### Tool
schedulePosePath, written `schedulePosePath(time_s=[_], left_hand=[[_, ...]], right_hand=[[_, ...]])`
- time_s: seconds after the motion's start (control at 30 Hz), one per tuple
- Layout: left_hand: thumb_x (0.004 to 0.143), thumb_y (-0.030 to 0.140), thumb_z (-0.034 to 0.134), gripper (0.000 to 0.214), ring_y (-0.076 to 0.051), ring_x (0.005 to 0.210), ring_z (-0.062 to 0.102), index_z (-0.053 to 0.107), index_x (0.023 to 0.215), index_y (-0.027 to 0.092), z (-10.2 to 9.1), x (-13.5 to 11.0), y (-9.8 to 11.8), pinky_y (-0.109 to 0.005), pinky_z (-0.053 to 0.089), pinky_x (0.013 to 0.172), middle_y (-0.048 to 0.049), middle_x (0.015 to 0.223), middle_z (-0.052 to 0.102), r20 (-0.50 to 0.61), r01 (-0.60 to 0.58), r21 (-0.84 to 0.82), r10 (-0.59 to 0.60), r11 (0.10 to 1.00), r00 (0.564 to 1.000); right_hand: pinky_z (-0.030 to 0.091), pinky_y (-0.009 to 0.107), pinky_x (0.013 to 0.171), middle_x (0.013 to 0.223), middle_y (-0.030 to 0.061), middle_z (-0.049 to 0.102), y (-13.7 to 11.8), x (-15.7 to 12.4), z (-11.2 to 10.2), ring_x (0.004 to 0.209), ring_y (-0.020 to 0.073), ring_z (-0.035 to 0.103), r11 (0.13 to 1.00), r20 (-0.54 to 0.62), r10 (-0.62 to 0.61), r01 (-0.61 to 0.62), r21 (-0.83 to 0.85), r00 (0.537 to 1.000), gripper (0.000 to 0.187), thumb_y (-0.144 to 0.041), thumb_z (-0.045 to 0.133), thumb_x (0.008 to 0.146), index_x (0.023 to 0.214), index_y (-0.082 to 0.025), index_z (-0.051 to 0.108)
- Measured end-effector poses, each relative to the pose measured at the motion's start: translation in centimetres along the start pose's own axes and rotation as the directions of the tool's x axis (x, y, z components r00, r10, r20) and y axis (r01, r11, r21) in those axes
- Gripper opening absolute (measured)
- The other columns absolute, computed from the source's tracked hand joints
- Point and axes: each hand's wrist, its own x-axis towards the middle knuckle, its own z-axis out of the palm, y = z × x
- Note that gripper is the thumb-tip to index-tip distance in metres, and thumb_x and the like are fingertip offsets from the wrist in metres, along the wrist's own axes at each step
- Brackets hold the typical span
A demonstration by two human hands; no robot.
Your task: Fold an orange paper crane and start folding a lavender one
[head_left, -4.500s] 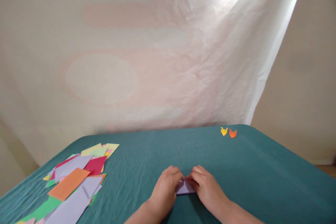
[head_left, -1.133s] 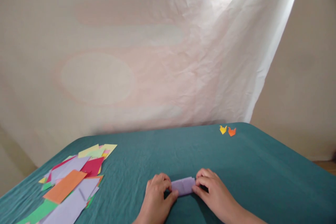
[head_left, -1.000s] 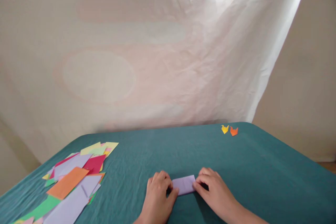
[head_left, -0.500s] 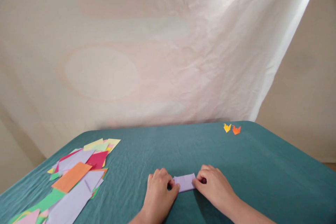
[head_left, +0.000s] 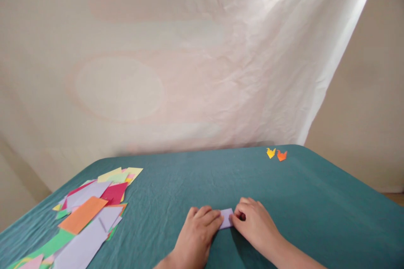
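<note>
A small folded strip of lilac paper lies on the cloth near the front middle. My left hand covers its left part, fingers together and pressing down on it; the thumb is hidden. At the right end, my right hand pinches the paper's edge between thumb and forefinger, the other fingers curled. Only the stretch of paper between the two hands shows.
A green cloth covers the table. On the left lies a loose heap of coloured papers, with an orange sheet on top. Far right, a yellow folded-paper bird sits beside an orange one. Behind hangs a pale sheet.
My left hand has gone from pinching the paper's left end to lying over it, further right, so less paper shows. My right hand stays at its end. The view has shifted slightly.
</note>
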Motion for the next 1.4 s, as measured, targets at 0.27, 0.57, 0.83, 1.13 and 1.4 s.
schedulePosePath(time_s=[0.27, 0.57, 0.83, 1.13, 1.4], left_hand=[[0.093, 0.013, 0.043, 0.029, -0.023, 0.105, 0.054, 0.058, 0.116, 0.022, 0.4, 0.0, 0.3, -0.038, 0.040, 0.088, -0.0058, 0.119, 0.063, -0.068, -0.050, 0.065, 0.054, 0.997, 0.996], [0.093, 0.014, 0.044, 0.028, -0.024, 0.103, 0.056, 0.059, 0.115, 0.021, 0.5, 0.2, 0.4, -0.038, 0.041, 0.085, -0.0070, 0.114, 0.066, -0.084, -0.070, 0.095, 0.078, 0.993, 0.993], [0.093, 0.015, 0.043, 0.028, -0.024, 0.102, 0.057, 0.059, 0.115, 0.021, 0.8, 0.3, 0.4, -0.038, 0.042, 0.085, -0.0066, 0.115, 0.066, -0.069, -0.053, 0.052, 0.056, 0.997, 0.996], [0.084, 0.016, 0.056, 0.016, -0.020, 0.091, 0.059, 0.068, 0.077, 0.022, 0.0, 1.5, 0.4, -0.033, 0.042, 0.081, -0.0026, 0.095, 0.069, -0.096, 0.126, -0.175, -0.144, 0.977, 0.985], [0.067, 0.018, 0.065, 0.027, -0.023, 0.090, 0.057, 0.064, 0.093, 0.023, -0.3, 3.7, -0.7, -0.033, 0.040, 0.077, -0.0029, 0.094, 0.064, 0.035, 0.315, -0.099, -0.313, 0.944, 0.949]], right_hand=[[0.033, 0.030, 0.070, 0.071, -0.0003, 0.063, 0.1, 0.2, -0.3, 0.077, 0.0178, 0.058, 1.000, 0.016, 0.011, -0.011, -0.012, 1.000, 0.020, -0.025, 0.060, 0.080, 0.060, -0.022, 0.063], [0.033, 0.030, 0.070, 0.071, 0.0001, 0.064, 0.1, 0.3, 0.0, 0.077, 0.0182, 0.059, 1.000, 0.019, 0.015, -0.014, -0.024, 1.000, 0.020, -0.024, 0.060, 0.079, 0.060, -0.022, 0.063], [0.034, 0.030, 0.070, 0.074, -0.0005, 0.062, 0.1, 0.2, -0.2, 0.077, 0.0187, 0.057, 1.000, -0.006, 0.003, -0.003, 0.002, 1.000, 0.010, -0.021, 0.062, 0.078, 0.067, -0.022, 0.061], [0.038, 0.028, 0.076, 0.090, 0.0006, 0.061, 0.4, 0.9, -0.9, 0.087, 0.0195, 0.055, 0.992, 0.048, -0.089, 0.084, 0.099, 0.995, 0.019, -0.019, 0.069, 0.071, 0.089, -0.024, 0.063], [0.036, 0.026, 0.065, 0.086, 0.0022, 0.063, -0.2, 3.7, -2.6, 0.082, 0.0195, 0.056, 0.994, 0.262, -0.110, 0.112, 0.008, 0.959, 0.024, -0.016, 0.073, 0.059, 0.081, -0.021, 0.065]])
